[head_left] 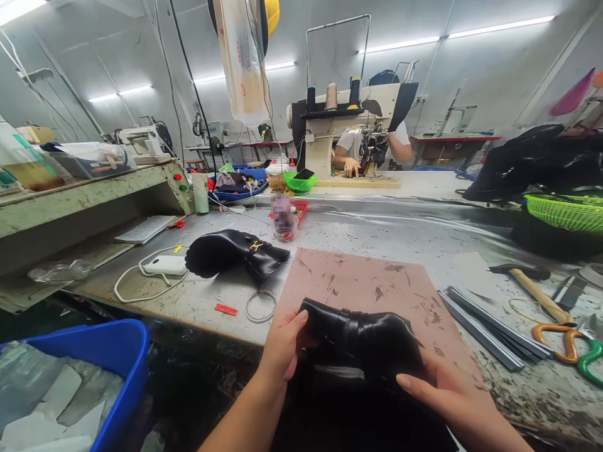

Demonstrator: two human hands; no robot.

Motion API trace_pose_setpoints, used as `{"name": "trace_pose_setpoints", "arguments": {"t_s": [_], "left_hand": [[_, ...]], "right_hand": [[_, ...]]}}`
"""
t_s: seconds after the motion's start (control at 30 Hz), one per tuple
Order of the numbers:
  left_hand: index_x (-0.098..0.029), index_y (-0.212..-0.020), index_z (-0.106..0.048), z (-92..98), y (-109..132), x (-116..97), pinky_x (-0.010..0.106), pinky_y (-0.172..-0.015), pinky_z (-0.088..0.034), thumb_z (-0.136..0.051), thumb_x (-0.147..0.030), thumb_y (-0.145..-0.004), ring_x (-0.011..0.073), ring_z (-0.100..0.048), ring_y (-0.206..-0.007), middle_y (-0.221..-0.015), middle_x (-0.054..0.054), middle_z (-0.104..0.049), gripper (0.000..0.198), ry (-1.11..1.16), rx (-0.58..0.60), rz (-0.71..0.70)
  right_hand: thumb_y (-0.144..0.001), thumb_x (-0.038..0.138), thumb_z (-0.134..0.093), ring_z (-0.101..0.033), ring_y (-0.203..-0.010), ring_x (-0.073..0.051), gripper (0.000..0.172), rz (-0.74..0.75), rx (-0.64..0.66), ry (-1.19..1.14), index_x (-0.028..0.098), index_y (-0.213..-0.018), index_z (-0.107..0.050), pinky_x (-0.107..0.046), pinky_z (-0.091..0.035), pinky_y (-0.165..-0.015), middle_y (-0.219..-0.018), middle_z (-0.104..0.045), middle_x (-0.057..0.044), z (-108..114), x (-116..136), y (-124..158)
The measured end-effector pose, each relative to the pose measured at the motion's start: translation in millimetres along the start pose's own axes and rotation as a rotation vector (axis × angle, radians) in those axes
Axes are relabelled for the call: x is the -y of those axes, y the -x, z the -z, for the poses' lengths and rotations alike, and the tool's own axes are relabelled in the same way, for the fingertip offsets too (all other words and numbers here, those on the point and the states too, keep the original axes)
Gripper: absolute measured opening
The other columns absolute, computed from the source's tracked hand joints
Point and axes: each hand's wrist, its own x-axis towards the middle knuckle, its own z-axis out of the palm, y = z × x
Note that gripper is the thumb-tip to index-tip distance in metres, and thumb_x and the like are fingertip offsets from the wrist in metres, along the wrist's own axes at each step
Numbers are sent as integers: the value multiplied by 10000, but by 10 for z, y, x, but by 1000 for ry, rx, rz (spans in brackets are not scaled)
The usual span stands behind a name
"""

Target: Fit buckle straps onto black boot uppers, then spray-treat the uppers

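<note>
Between my two hands is a black leather shoe upper (377,336) with straps across it, held over the near edge of the table. My left hand (283,342) grips its left end, thumb on top. At the right end, my right hand (452,386) has its thumb on the leather and its fingers partly hidden behind. Below, the black piece merges with a dark area, so its lower outline is hard to make out. A second black upper (226,254) with a gold buckle lies on the table, beyond my left hand.
A pink mat (358,276) lies under the work. To the right are dark strips (490,326), a hammer (537,292) and orange-handled scissors (563,342). A blue bin (136,364) stands at lower left. Across the table, a person sits behind a sewing machine (325,138).
</note>
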Motion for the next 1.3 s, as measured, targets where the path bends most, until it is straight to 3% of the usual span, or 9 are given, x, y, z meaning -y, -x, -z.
{"name": "trace_pose_setpoints", "arguments": {"t_s": [0.13,0.3,0.4,0.5,0.7,0.87,1.07,1.23,1.3], "left_hand": [[-108,-643,-603,-30,-7,22,164,-413,-387,-776,-412,-506,78,-500,-470,-556,-3,-576,376,87,24,8],[-162,-836,-600,-97,46,97,157,-410,-387,-778,-402,-548,79,-519,-492,-646,-21,-606,415,201,84,49],[-132,-858,-607,-162,101,155,201,-474,-456,-798,-427,-519,130,-582,-562,-702,34,-649,488,99,148,112],[-83,-816,-629,-217,125,181,196,-494,-466,-813,-420,-491,131,-589,-564,-710,75,-666,503,9,137,150],[-99,-802,-629,-271,121,221,187,-487,-471,-811,-400,-502,128,-602,-566,-706,57,-672,462,79,115,188],[-73,-869,-627,-350,164,260,187,-510,-482,-809,-366,-527,160,-637,-612,-745,102,-686,486,-53,263,268],[-58,-757,-657,-400,170,257,168,-513,-467,-816,-344,-508,136,-616,-604,-700,97,-676,411,-52,247,286],[-90,-775,-660,-385,140,301,167,-487,-424,-796,-314,-548,112,-582,-557,-646,49,-652,347,3,282,241],[-120,-863,-662,-385,129,323,209,-596,-469,-791,-294,-562,145,-613,-666,-750,50,-673,371,-7,332,175]], "right_hand": [[-680,474,-665,-598,-944,-304,454,50,20,-71,200,-1041,-644,-435,-466,-854,-1009,-672,-94,34,-43,-21],[-699,475,-653,-542,-1063,-307,508,101,17,-28,200,-1122,-599,-452,-400,-949,-1110,-634,-101,69,-56,-46],[-691,496,-654,-545,-1056,-306,516,116,20,-27,213,-1120,-601,-439,-421,-925,-1099,-639,-93,70,-64,-53],[-703,489,-649,-551,-1047,-296,517,138,44,-15,210,-1135,-590,-429,-425,-923,-1105,-634,-93,76,-82,-60],[-727,454,-642,-539,-1071,-285,498,166,32,13,195,-1146,-573,-430,-413,-947,-1134,-616,-103,102,-122,-63],[-716,459,-648,-560,-1033,-279,517,157,31,10,186,-1147,-564,-434,-423,-933,-1107,-624,-106,99,-90,-49],[-705,433,-665,-574,-990,-266,476,139,15,-9,194,-1109,-584,-419,-438,-902,-1058,-639,-91,116,-104,-32],[-662,487,-685,-614,-802,-234,395,-36,97,-127,155,-876,-669,-387,-472,-794,-811,-673,-59,109,-142,-33],[-648,510,-688,-612,-732,-211,412,-95,95,-180,150,-849,-676,-375,-476,-762,-739,-663,-40,87,-135,-29]]}}
